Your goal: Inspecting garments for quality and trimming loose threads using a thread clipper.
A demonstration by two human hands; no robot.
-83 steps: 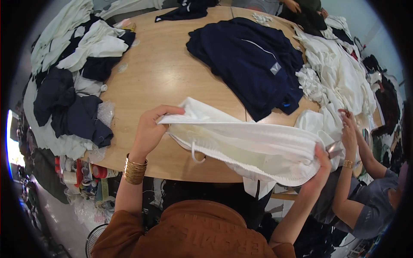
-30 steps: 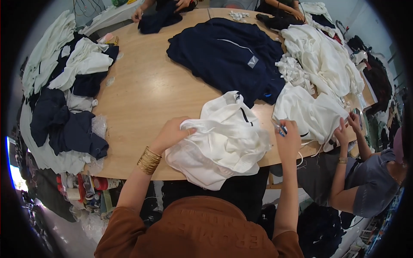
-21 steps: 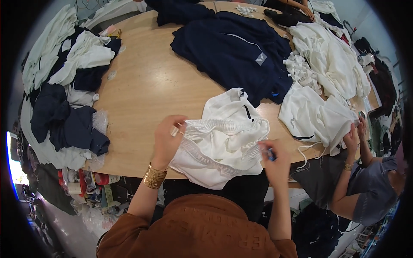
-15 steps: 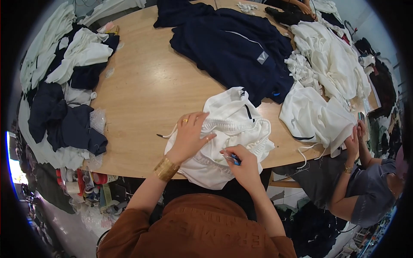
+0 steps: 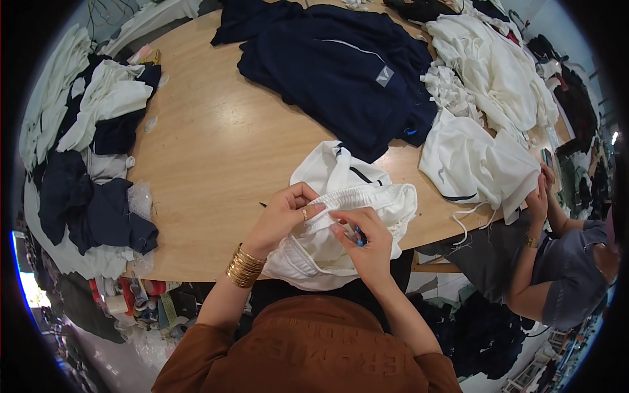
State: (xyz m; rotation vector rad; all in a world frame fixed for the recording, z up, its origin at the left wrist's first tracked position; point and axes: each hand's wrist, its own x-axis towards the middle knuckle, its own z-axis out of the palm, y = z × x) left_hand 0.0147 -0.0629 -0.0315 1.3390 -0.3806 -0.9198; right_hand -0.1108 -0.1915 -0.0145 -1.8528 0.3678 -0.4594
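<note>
White garment (image 5: 341,216) at lower centre of the wooden bench (image 5: 216,144): left hand (image 5: 285,213) pinches its ribbed waistband; right hand (image 5: 363,242), closed on a small blue tool (image 5: 359,236), works there. Probably thread trimming; next, precise, steady snips.

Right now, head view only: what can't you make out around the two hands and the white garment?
- Small blue tool in the right hand: mostly covered by the fingers, kind unclear.
- Near part of the white garment: hidden behind both hands and the brown sleeves.
- Left hand palm side: turned away, grip on the waistband unclear.
- Co-worker's hands at the right rim: fisheye-bent, what they hold unclear.
</note>
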